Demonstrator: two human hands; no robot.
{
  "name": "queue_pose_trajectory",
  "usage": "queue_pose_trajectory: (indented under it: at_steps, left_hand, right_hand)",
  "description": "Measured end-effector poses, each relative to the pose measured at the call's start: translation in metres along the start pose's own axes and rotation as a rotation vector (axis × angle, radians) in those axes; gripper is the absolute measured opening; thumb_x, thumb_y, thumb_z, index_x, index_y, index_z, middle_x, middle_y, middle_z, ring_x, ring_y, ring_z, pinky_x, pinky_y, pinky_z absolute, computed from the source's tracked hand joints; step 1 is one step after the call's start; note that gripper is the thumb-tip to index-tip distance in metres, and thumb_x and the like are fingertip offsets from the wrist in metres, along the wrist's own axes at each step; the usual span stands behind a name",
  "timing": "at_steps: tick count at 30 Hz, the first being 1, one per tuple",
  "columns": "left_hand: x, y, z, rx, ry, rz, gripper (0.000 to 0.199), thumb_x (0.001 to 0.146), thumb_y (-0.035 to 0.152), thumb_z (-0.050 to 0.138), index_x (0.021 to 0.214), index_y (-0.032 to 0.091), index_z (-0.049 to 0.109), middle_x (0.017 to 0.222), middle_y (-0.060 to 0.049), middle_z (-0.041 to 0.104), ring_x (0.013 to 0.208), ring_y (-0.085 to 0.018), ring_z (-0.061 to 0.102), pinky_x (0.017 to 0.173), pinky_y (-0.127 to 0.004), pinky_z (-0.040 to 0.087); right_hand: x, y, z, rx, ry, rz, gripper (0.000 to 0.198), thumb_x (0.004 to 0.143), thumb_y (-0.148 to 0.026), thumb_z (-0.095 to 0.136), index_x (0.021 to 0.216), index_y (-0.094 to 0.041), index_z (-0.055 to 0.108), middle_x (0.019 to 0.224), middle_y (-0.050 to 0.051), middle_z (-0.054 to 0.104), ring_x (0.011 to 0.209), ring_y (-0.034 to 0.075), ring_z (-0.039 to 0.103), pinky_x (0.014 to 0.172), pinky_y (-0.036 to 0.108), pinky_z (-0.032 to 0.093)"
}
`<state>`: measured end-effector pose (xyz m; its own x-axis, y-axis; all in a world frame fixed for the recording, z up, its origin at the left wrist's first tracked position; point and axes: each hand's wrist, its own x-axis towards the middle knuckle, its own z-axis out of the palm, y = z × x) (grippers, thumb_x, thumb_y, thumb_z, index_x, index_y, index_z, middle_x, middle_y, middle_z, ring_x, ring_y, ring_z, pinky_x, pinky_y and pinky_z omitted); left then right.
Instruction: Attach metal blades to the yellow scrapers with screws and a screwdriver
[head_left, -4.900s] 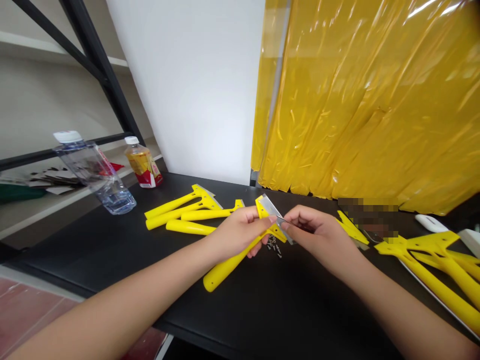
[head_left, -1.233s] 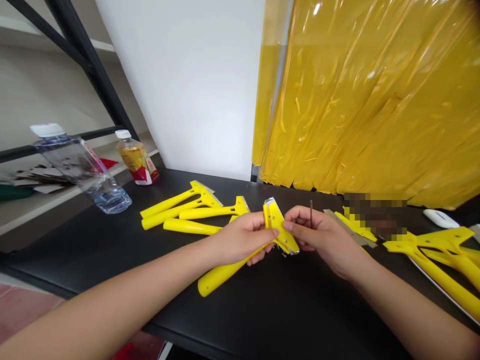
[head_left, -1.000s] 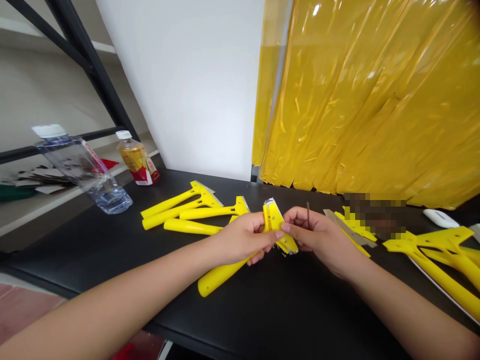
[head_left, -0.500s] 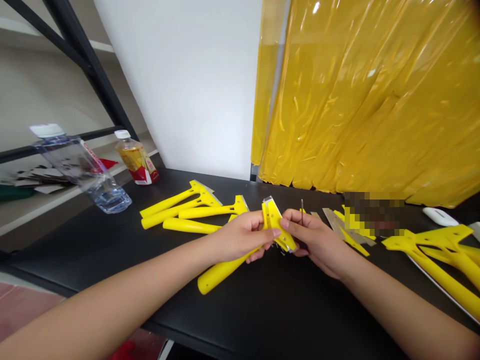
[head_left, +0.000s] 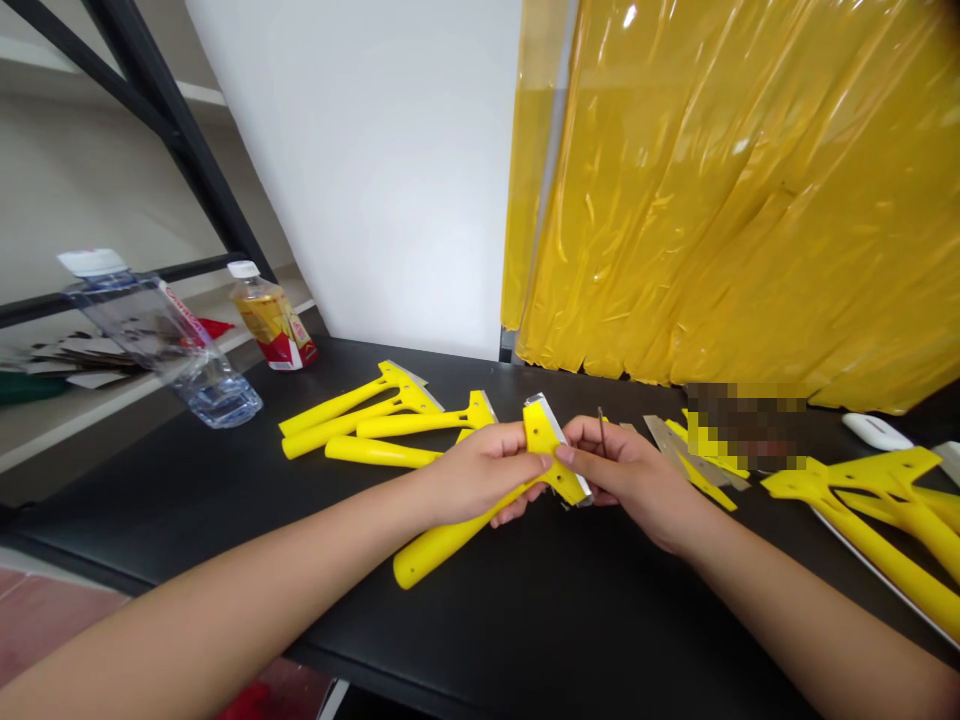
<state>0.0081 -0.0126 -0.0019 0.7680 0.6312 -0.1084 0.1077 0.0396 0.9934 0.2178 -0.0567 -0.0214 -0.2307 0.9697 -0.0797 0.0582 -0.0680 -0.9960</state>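
Note:
A yellow scraper [head_left: 442, 540] with a metal strip along its wide head is held in front of me. My left hand [head_left: 499, 465] is closed round its neck, thumb flat on the head, and the handle points down to the left. At the strip's side, my right hand [head_left: 619, 470] is closed, its thumb pressing the edge of the head. A thin dark metal rod [head_left: 601, 430] stands up from the right fingers; its lower end is hidden. Beyond my left hand lie several yellow scrapers [head_left: 337, 405] with their heads away from me.
Flat yellow pieces and grey blades [head_left: 694, 465] lie right of my hands. More yellow scraper handles [head_left: 870, 500] are piled at the far right, near a white case [head_left: 877, 432]. A clear bottle [head_left: 172, 350] and a labelled drink bottle [head_left: 274, 320] stand at the left of the black table [head_left: 570, 620].
The scraper's head has tilted slightly in my hands, so more of the metal strip along its right edge shows. Both hands keep nearly the same place.

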Motion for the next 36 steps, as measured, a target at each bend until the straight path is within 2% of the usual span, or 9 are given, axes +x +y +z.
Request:
queue_pose_trajectory:
  at_steps: [5, 10, 15, 19, 21, 23, 25, 30, 36]
  left_hand:
    - [-0.001, 0.003, 0.002, -0.005, 0.018, -0.014, 0.022, 0.096, 0.036, 0.058, 0.084, 0.019, 0.052, 0.068, 0.005, 0.055, 0.043, -0.007, 0.051, 0.039, -0.018, 0.037]
    - [0.000, 0.004, 0.001, -0.010, 0.016, 0.010, 0.019, 0.097, 0.034, 0.056, 0.086, 0.019, 0.053, 0.069, 0.005, 0.054, 0.043, -0.006, 0.050, 0.040, -0.018, 0.037]
    - [-0.001, 0.004, -0.002, 0.050, 0.041, 0.026, 0.020, 0.098, 0.035, 0.053, 0.085, 0.020, 0.052, 0.071, 0.005, 0.054, 0.044, -0.007, 0.049, 0.042, -0.020, 0.036]
    - [-0.008, 0.007, 0.001, 0.370, 0.156, 0.107, 0.024, 0.100, 0.035, 0.052, 0.081, 0.021, 0.052, 0.069, 0.004, 0.053, 0.052, -0.009, 0.048, 0.049, -0.022, 0.035]
    - [-0.013, 0.010, 0.004, 0.589, 0.228, 0.191, 0.027, 0.098, 0.035, 0.056, 0.076, 0.021, 0.052, 0.067, 0.004, 0.052, 0.057, -0.010, 0.046, 0.052, -0.023, 0.033]
    - [-0.015, 0.011, 0.007, 0.669, 0.260, 0.230, 0.029, 0.097, 0.037, 0.059, 0.074, 0.020, 0.051, 0.067, 0.003, 0.052, 0.059, -0.011, 0.046, 0.055, -0.024, 0.032]
    - [-0.014, 0.011, 0.007, 0.530, 0.250, 0.185, 0.029, 0.099, 0.039, 0.056, 0.077, 0.021, 0.052, 0.067, 0.003, 0.053, 0.057, -0.011, 0.048, 0.053, -0.024, 0.035]
    - [-0.004, 0.006, -0.004, 0.047, 0.258, 0.124, 0.027, 0.102, 0.042, 0.051, 0.087, 0.020, 0.053, 0.071, 0.003, 0.058, 0.046, -0.009, 0.049, 0.046, -0.023, 0.038]
    - [-0.001, 0.007, -0.005, -0.074, 0.276, 0.095, 0.030, 0.100, 0.044, 0.053, 0.083, 0.019, 0.054, 0.070, 0.001, 0.059, 0.044, -0.007, 0.048, 0.043, -0.021, 0.037]
  right_hand:
    - [-0.001, -0.003, 0.000, 0.004, 0.032, 0.001, 0.044, 0.082, -0.058, 0.083, 0.083, -0.021, 0.058, 0.069, -0.006, 0.046, 0.057, 0.008, 0.035, 0.051, 0.024, 0.026]
    - [-0.004, -0.006, -0.006, -0.029, 0.042, -0.042, 0.034, 0.093, -0.054, 0.072, 0.090, -0.021, 0.062, 0.071, -0.005, 0.048, 0.058, 0.008, 0.037, 0.053, 0.025, 0.027]
    - [-0.007, -0.010, -0.008, -0.170, 0.241, -0.182, 0.030, 0.098, -0.051, 0.065, 0.090, -0.022, 0.064, 0.071, -0.003, 0.049, 0.059, 0.011, 0.037, 0.052, 0.027, 0.028]
    - [-0.017, -0.014, 0.005, -0.470, 0.353, -0.321, 0.032, 0.100, -0.050, 0.061, 0.082, -0.024, 0.064, 0.068, 0.000, 0.051, 0.061, 0.015, 0.044, 0.055, 0.030, 0.033]
    - [-0.023, -0.016, 0.014, -0.532, 0.299, -0.357, 0.030, 0.098, -0.051, 0.065, 0.083, -0.025, 0.065, 0.068, 0.001, 0.056, 0.061, 0.015, 0.048, 0.055, 0.031, 0.036]
    - [-0.026, -0.016, 0.021, -0.538, 0.236, -0.370, 0.028, 0.096, -0.052, 0.067, 0.087, -0.025, 0.068, 0.070, 0.001, 0.061, 0.061, 0.016, 0.052, 0.055, 0.031, 0.039]
    - [-0.027, -0.018, 0.023, -0.539, 0.250, -0.374, 0.028, 0.098, -0.052, 0.064, 0.089, -0.026, 0.068, 0.070, 0.001, 0.060, 0.061, 0.016, 0.052, 0.055, 0.031, 0.040]
    - [-0.021, -0.020, 0.013, -0.484, 0.483, -0.351, 0.029, 0.102, -0.049, 0.056, 0.086, -0.026, 0.062, 0.072, 0.001, 0.054, 0.063, 0.016, 0.047, 0.055, 0.031, 0.037]
    - [-0.011, -0.006, 0.010, -0.446, 0.356, -0.321, 0.037, 0.104, -0.054, 0.050, 0.083, -0.026, 0.060, 0.068, 0.000, 0.050, 0.063, 0.017, 0.045, 0.057, 0.032, 0.035]
